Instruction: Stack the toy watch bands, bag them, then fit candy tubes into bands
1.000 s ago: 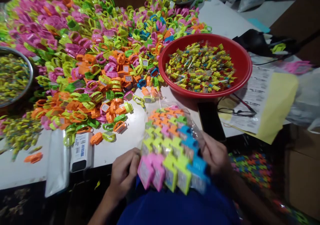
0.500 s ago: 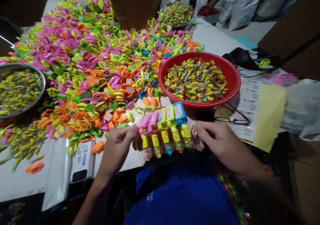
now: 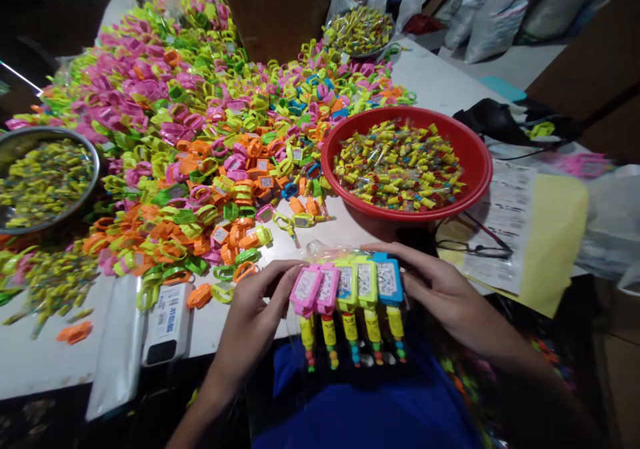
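Between my two hands is a row of several toy watches [image 3: 347, 286] in pink, yellow-green and blue, with yellow-capped candy tubes [image 3: 350, 326] hanging below them. Clear plastic shows around the row. My left hand [image 3: 263, 302] grips the pink end, thumb in front. At the blue end, my right hand [image 3: 437, 289] holds the other side, its fingers stretched behind the top edge and partly hidden. The row hangs over the table's front edge, above my blue shirt.
A large heap of colourful toy watches [image 3: 190, 136] covers the table's left and middle. Candy tubes fill a red basin [image 3: 483, 176] and a metal bowl [image 3: 95, 169]. Glasses [image 3: 475, 246] lie on papers at right; a white box [image 3: 167, 322] stands near the front edge.
The row of watches has moved down and tilted, so the watch faces now show more fully and the tubes hang lower. My right fingers have spread along the back of the top edge.
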A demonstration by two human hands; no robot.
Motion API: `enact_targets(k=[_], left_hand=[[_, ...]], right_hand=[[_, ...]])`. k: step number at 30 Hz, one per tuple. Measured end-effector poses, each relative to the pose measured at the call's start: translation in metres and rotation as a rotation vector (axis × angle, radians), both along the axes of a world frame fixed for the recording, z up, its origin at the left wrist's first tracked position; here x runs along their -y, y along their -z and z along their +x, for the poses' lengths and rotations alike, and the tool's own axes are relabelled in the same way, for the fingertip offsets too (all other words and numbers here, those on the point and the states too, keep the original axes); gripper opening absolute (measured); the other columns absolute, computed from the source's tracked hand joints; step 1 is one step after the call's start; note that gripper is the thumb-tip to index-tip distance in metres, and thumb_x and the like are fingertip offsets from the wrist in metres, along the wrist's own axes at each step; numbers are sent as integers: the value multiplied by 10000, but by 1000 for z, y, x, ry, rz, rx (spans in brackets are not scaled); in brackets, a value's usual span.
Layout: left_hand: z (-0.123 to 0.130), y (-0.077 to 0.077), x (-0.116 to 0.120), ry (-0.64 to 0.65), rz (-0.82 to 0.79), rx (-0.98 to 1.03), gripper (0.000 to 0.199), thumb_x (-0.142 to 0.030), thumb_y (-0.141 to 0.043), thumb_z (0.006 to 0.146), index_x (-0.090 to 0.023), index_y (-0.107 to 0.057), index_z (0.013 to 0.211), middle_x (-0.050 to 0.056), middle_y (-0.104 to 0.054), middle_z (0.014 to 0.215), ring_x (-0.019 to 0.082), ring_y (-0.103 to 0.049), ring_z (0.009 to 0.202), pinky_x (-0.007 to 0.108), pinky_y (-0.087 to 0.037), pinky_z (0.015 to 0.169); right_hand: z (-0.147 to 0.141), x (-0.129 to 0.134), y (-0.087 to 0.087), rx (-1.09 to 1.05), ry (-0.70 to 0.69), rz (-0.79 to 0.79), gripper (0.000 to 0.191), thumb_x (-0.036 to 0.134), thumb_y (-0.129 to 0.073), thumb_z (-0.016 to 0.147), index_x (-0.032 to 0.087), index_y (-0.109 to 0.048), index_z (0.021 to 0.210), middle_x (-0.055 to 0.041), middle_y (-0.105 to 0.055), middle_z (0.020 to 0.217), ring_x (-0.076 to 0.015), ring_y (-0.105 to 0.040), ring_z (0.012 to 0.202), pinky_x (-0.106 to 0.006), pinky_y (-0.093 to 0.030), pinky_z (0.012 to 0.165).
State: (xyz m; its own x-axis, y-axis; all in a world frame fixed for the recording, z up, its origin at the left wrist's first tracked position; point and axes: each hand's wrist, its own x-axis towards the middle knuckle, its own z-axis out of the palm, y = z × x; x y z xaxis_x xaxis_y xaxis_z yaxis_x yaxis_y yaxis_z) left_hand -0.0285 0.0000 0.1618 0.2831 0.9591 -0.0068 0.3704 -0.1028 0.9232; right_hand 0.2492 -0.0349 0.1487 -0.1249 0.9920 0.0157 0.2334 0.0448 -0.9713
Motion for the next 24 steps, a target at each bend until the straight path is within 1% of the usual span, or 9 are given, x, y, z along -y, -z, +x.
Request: enact_targets(k=[3, 6, 8, 11, 15, 17, 19, 21, 24], left_hand=[[4, 0, 2, -65, -2, 63, 264, -419, -658, 1039, -202, -809, 1029, -15, -686, 698, 84, -526, 508, 193, -406, 440], [8, 0, 6, -135, 44, 75, 266, -422, -665, 1043, -199, -810, 1045, -14, -713, 732, 75, -551, 515, 184, -437, 459], [10, -2, 9, -161, 105, 51, 260, -409, -660, 1048, -196, -809, 1058, -13, -728, 744, 75, -564, 512, 186, -459, 475], [12, -9, 11, -181, 235, -23, 213, -346, -656, 1048, -204, -814, 1036, -27, -740, 728, 72, -570, 495, 186, -487, 505], [15, -23, 12, -214, 389, -127, 174, -281, -664, 1036, -243, -834, 1032, -70, -690, 624, 61, -544, 449, 173, -497, 527], [18, -28, 12, -218, 428, -170, 187, -281, -659, 1040, -258, -845, 1048, -78, -665, 589, 66, -541, 438, 176, -498, 528], [22, -31, 12, -220, 474, -206, 201, -283, -650, 1045, -265, -850, 1061, -78, -655, 571, 72, -540, 435, 182, -501, 533], [25, -33, 11, -237, 543, -247, 208, -290, -648, 1049, -269, -854, 1056, -82, -638, 548, 72, -529, 424, 183, -508, 552], [28, -34, 9, -291, 639, -334, 225, -316, -638, 1057, -276, -859, 1038, -86, -630, 530, 73, -534, 418, 188, -507, 566]], right_hand=[[3, -2, 6, -135, -2, -60, 382, 515, -689, 1003, 240, -777, 1254, -88, -804, 1034, -242, -785, 882, -305, -659, 692], [5, -3, 11, -158, 56, -68, 386, 539, -731, 980, 242, -790, 1219, -42, -743, 859, -179, -706, 698, -247, -594, 573], [5, -2, 10, -135, 114, -14, 348, 519, -720, 995, 242, -787, 1195, -12, -686, 791, -143, -634, 617, -221, -548, 527], [3, 3, 1, -2, 169, 118, 275, 435, -662, 1048, 251, -771, 1220, -7, -681, 804, -140, -647, 652, -219, -547, 567], [-6, 6, -23, 267, 261, 373, 235, 276, -615, 1065, 289, -773, 1239, -40, -792, 1066, -191, -755, 895, -263, -591, 701], [-11, 4, -33, 446, 346, 504, 251, 219, -607, 1056, 286, -765, 1239, -46, -802, 1133, -219, -768, 960, -310, -603, 777], [-16, 1, -39, 625, 436, 606, 239, 180, -583, 1059, 253, -751, 1212, -64, -804, 1090, -235, -770, 938, -350, -591, 819], [-18, -3, -43, 752, 482, 651, 202, 166, -558, 1073, 222, -736, 1149, -78, -796, 1032, -238, -764, 896, -365, -572, 818], [-20, -7, -46, 777, 507, 644, 137, 194, -575, 1087, 227, -704, 1052, -64, -779, 971, -228, -753, 874, -354, -558, 797]])
